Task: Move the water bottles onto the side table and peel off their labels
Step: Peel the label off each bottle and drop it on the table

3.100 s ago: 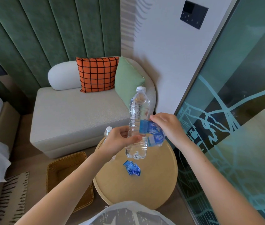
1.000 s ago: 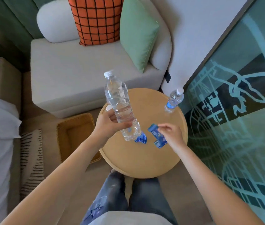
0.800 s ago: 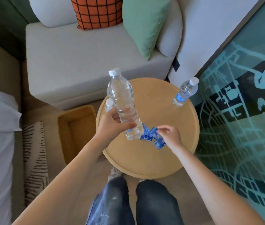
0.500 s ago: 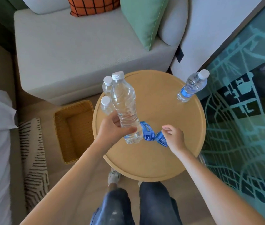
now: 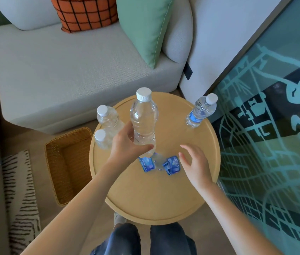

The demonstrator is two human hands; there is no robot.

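- Knees (image 5: 143,240) in blue denim at the bottom edge, close against the near rim of the side table (image 5: 154,197). Table is round, light wood, with a raised lip.
- Right hand (image 5: 195,166) is over the right-centre of the table with its palm down. Fingers are straight and spread and hold nothing. The fingertips are just beside the right label (image 5: 172,164); cannot tell if they touch it.
- Right label is a crumpled blue wrapper lying on the table top. The left label (image 5: 146,163) is also blue and crumpled, and lies near it, apart by a small gap.
- Left hand (image 5: 127,146) grips the held bottle (image 5: 143,122) round its lower body, thumb across the front, fingers curled behind.
- Held bottle: clear, full, white cap on, no label, roughly upright over the table centre. Its base is just beyond the two labels. Cannot tell whether the base rests on the wood.
- Near bare bottle (image 5: 101,138) and far bare bottle (image 5: 108,118) stand upright at the table's left edge, close together and without labels. The left hand partly covers both.
- Labelled bottle (image 5: 199,112) stands alone at the far right edge, well apart from the others, with its blue band in place.
- Wicker basket (image 5: 68,162) is on the floor just left of the table, with a striped rug (image 5: 20,196) further left.
- Pale sofa (image 5: 62,70) is beyond the table and carries a green cushion (image 5: 142,24) and an orange checked cushion (image 5: 85,11).
- Patterned glass panel (image 5: 274,126) runs along the right.
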